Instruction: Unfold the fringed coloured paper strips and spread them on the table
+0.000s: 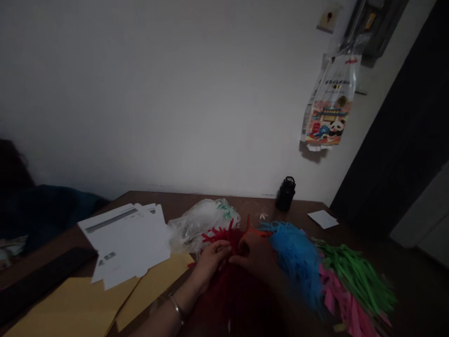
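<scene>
A bundle of red paper fringe (224, 232) lies at the table's near middle, its cut strips sticking up and outward. My left hand (211, 258), with a silver bangle at the wrist, has its fingers bent and closed on the left side of the bundle. From the right, my right hand (255, 252) pinches the same bundle between thumb and fingers. A little orange fringe (257, 232) shows behind my right hand. Beside it lies a blue fringe bundle (293, 255), then a green one (356, 274) and a pink one (345, 302). The lower red part is dark.
Behind the hands lies a crumpled clear plastic bag (201, 222). White printed sheets (131, 243) and yellow envelopes (80, 304) cover the left side. A black bottle (286, 193) and white paper (322, 218) stand and lie at the back right. A printed bag (329, 105) hangs on the wall.
</scene>
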A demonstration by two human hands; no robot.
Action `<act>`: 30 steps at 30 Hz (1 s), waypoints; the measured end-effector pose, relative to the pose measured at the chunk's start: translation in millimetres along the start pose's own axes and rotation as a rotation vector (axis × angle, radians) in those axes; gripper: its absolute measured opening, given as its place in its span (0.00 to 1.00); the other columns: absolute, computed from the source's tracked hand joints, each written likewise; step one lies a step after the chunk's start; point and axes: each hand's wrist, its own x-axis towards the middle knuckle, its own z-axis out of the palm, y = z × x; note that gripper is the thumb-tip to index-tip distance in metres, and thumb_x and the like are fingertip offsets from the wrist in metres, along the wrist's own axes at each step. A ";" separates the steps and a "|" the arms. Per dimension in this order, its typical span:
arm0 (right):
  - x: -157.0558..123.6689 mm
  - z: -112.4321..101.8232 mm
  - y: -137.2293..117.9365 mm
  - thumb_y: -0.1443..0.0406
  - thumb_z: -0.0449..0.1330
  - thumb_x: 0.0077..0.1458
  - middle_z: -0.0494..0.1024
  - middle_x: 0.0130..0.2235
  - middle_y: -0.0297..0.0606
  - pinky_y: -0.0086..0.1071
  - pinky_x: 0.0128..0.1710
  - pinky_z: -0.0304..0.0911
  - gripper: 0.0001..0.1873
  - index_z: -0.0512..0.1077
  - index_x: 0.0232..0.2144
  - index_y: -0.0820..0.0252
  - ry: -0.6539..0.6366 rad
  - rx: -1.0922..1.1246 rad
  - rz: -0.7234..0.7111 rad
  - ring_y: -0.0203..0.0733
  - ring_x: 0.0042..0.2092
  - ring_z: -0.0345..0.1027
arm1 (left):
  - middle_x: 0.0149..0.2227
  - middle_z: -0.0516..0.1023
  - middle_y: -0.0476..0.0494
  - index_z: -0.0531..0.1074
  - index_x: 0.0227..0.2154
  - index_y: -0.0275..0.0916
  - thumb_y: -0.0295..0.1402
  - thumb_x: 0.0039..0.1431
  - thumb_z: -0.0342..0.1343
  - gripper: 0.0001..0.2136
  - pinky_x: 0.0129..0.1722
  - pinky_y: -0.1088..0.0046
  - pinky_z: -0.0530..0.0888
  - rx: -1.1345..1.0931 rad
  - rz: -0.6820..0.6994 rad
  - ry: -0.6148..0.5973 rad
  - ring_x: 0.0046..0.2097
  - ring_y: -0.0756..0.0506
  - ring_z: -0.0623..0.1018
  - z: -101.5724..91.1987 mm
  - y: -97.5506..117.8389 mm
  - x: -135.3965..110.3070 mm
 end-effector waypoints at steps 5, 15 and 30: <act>-1.0 11.4 2.5 0.63 0.65 0.52 0.75 0.35 0.38 0.33 0.38 0.58 0.06 0.73 0.31 0.60 -0.011 -0.061 -0.028 0.43 0.38 0.68 | 0.15 0.67 0.59 0.73 0.31 0.37 0.43 0.40 0.66 0.18 0.16 0.80 0.55 0.000 0.004 0.019 0.17 0.54 0.62 2.1 0.5 -2.9; 5.5 2.1 13.9 0.70 0.59 0.56 0.82 0.33 0.34 0.28 0.37 0.61 0.08 0.80 0.31 0.58 -0.075 0.147 0.020 0.38 0.35 0.74 | 0.15 0.66 0.60 0.73 0.32 0.38 0.42 0.42 0.65 0.16 0.17 0.80 0.55 0.009 -0.018 0.051 0.17 0.54 0.62 5.2 4.5 -7.8; 1.8 10.0 8.7 0.69 0.67 0.46 0.77 0.29 0.33 0.27 0.31 0.57 0.04 0.76 0.27 0.61 0.000 0.206 0.117 0.37 0.32 0.69 | 0.19 0.70 0.57 0.73 0.32 0.37 0.43 0.40 0.65 0.18 0.18 0.79 0.56 0.051 -0.012 0.059 0.19 0.54 0.64 5.3 5.0 -8.6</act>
